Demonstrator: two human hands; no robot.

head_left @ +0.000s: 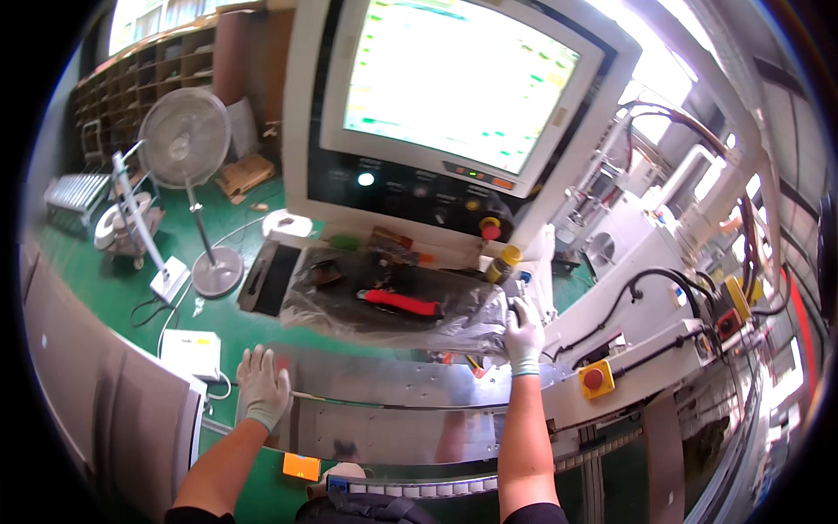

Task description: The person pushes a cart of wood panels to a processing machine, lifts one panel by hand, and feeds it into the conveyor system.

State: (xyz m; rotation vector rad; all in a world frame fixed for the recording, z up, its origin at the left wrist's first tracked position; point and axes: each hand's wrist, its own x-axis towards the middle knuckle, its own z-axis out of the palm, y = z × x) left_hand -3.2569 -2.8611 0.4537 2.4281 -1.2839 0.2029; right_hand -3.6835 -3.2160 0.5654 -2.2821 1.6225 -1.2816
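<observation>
My left hand (pixel 263 384), in a pale glove, is open with its fingers spread, at the left end of a shiny metal sheet (pixel 367 434). My right hand (pixel 525 332), gloved as well, is at the right end of a plastic-covered shelf (pixel 349 323) under a control panel. Its fingers are bunched around something small that I cannot make out. A red-handled tool (pixel 401 303) lies on the plastic, left of this hand. Just above the hand stands a small bottle with a yellow cap (pixel 504 264).
Above the shelf is a machine panel with a bright screen (pixel 463 83) and a red knob (pixel 491 230). A red button on a yellow box (pixel 594 379) sits at the right. A standing fan (pixel 185 144) and white box (pixel 191 354) are left. Cables (pixel 646 279) run along the machine.
</observation>
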